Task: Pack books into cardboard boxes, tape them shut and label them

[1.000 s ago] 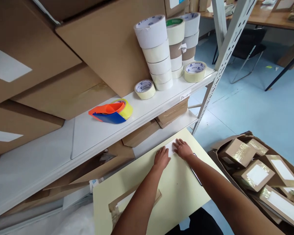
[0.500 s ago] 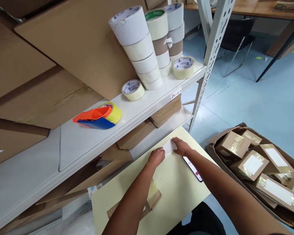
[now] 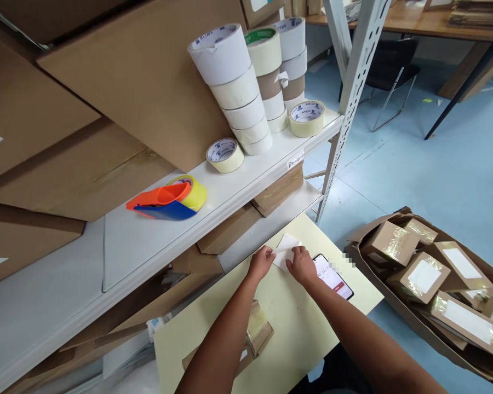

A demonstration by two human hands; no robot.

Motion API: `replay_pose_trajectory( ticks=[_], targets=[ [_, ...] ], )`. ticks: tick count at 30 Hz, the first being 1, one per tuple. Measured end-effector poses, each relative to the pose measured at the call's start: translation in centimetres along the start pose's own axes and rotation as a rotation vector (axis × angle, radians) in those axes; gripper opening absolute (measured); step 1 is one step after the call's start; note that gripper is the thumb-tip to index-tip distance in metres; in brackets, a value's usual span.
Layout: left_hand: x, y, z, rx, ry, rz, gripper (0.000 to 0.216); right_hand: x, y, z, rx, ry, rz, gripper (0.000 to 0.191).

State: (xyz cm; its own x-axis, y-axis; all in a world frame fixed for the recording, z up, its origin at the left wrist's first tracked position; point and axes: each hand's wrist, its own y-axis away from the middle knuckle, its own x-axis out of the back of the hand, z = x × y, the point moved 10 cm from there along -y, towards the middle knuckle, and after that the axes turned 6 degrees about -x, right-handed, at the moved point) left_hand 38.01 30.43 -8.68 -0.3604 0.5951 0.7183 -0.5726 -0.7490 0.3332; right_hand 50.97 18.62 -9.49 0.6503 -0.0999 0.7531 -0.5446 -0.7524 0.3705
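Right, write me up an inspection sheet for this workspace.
Surface: pale yellow table, set against the shelf.
Job's things: white paper slip, held just above the table's far end.
Clutter: phone with a lit screen beside the right hand; small taped box under the left forearm.
Hands: left hand and right hand both pinch the paper slip.
Cables: nothing seen.
Surroundings: the shelf carries a tape dispenser, tape rolls and cardboard sheets; an open carton of parcels sits on the blue floor; chair behind.
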Motion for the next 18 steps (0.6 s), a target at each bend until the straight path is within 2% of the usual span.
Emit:
replay_pose_trajectory(
  ticks=[4, 7, 10, 14, 18],
  targets=[
    [1.3, 1.0, 1.5, -0.011, 0.012, 0.05, 0.008, -0.4, -1.6, -0.9, -0.013, 0.048, 0.103, 0.048],
    [2.8, 1.2, 2.8, -0.006, -0.022, 0.101, 0.01, -1.4, -2.9, -2.5, -0.001, 0.118, 0.074, 0.058],
    [4.1, 1.1, 3.1, 0.031, -0.042, 0.145, 0.01, -2.8, -3.4, -4.6, 0.056, 0.213, 0.01, 0.058],
    [5.5, 1.0, 0.6, 0.157, 0.078, 0.189, 0.012, -5.1, -2.7, -7.5, 0.329, 0.368, -0.14, 0.056],
    [6.5, 1.8, -3.0, 0.272, 0.14, 0.21, 0.019, -6.1, -2.3, -8.3, 0.606, 0.424, -0.307, 0.062]
  ],
)
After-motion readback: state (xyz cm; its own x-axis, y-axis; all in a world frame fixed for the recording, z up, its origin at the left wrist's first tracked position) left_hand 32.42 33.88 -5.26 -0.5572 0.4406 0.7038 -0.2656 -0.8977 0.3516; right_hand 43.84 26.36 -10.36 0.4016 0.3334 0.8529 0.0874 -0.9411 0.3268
